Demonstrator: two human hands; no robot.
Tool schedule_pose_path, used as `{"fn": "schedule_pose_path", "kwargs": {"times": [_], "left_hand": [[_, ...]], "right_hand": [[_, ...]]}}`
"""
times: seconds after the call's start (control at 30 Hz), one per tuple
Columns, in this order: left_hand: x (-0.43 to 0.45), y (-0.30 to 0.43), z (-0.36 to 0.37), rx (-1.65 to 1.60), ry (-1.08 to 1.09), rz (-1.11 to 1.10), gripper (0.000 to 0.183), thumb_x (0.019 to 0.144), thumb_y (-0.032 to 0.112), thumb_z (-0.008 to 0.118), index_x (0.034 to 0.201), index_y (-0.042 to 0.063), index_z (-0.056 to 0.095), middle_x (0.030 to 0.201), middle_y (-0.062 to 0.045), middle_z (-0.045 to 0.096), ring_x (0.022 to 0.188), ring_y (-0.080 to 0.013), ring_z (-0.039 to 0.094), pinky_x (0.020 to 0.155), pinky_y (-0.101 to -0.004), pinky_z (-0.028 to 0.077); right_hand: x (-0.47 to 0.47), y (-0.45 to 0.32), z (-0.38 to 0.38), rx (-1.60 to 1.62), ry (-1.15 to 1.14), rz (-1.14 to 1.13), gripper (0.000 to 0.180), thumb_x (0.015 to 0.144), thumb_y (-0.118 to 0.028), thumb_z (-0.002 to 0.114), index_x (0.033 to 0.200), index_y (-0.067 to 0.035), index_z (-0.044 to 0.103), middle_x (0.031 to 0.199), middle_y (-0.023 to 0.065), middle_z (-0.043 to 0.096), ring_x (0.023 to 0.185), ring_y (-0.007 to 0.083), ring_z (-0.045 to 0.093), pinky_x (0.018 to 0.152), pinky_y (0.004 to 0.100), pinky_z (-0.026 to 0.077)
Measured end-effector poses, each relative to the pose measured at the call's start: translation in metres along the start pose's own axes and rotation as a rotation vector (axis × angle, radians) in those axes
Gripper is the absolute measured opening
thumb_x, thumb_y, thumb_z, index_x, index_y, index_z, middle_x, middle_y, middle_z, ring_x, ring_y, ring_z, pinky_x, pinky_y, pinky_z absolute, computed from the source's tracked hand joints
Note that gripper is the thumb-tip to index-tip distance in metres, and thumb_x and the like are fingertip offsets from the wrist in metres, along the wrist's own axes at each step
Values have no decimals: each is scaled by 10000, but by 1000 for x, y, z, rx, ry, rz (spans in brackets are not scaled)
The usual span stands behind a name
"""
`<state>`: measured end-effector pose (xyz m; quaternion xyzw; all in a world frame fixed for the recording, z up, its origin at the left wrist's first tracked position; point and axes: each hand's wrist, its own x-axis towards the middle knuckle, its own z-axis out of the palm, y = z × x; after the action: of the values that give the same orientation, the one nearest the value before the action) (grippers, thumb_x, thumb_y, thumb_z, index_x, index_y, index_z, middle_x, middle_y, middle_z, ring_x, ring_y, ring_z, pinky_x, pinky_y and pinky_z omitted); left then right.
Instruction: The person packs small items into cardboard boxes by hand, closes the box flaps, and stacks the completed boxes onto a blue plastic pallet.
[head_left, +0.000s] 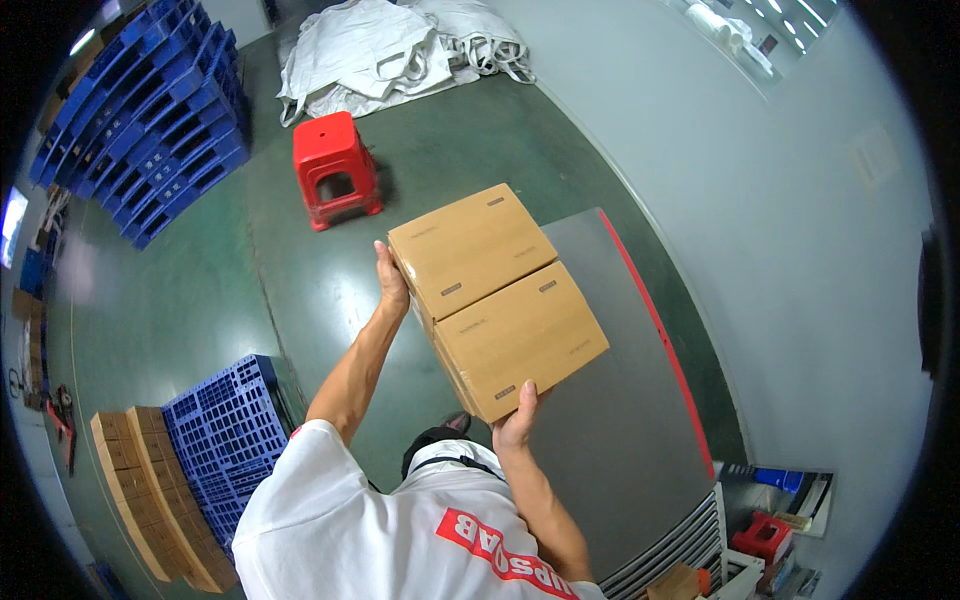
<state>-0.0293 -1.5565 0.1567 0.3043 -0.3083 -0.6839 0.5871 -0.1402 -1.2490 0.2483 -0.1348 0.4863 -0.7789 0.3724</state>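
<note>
Two closed cardboard boxes, the far one (472, 251) and the near one (523, 341), lie side by side and touching between my hands. My left hand (391, 279) presses against the left side of the far box, fingers mostly hidden by it. At the near box's front corner, my right hand (520, 420) grips with the thumb on top and the fingers underneath, out of sight. Beneath and to the right of the boxes is a grey tabletop (637, 420) with a red edge strip. Whether other boxes lie under these two cannot be told.
A red plastic stool (326, 142) stands ahead on the green floor. Blue pallets (161, 142) are stacked at far left; another blue pallet (225, 435) bears rows of cartons (142, 487). White woven bags (375, 52) lie beyond. A roller conveyor (675, 551) adjoins the table's near end.
</note>
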Motion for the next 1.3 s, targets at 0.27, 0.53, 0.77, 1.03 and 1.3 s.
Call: {"fn": "schedule_pose_path", "kwargs": {"times": [0.27,0.53,0.77,1.03,1.3], "left_hand": [[-27,4,3,143,78,147,800,1033,690,314,1410,9,497,1416,-94,542,1334,-230,457,1154,-408,315],[-139,6,56,168,-5,39,1005,981,740,378,1635,86,-15,1704,-97,70,1554,-273,126,1252,-425,173],[-133,-14,52,161,62,40,977,1005,715,337,1631,70,-44,1710,-108,20,1562,-277,87,1263,-411,126],[-128,-25,38,162,83,27,855,1050,653,265,1640,84,23,1717,-93,25,1571,-271,64,1269,-408,97],[-147,0,57,-11,-25,-326,631,1067,499,315,1426,10,486,1381,-201,578,1207,-376,597,1009,-527,531]], "right_hand": [[17,-11,-24,-210,175,-145,733,1015,-429,483,1581,-67,190,1603,125,280,1465,277,314,1214,455,242],[128,-146,-36,-890,-290,-318,761,1004,-419,557,1537,66,316,1592,245,355,1492,345,326,1218,439,251],[232,-143,27,-822,-584,412,767,1026,-438,562,1550,61,307,1566,208,423,1453,275,406,1176,386,330],[239,-118,41,-639,-667,581,527,1050,-380,549,1416,-1,554,1265,100,682,1077,178,669,941,362,534],[257,-88,1,-1109,-643,192,743,905,-670,629,1208,3,715,1197,139,724,1077,265,677,912,442,547]]}}
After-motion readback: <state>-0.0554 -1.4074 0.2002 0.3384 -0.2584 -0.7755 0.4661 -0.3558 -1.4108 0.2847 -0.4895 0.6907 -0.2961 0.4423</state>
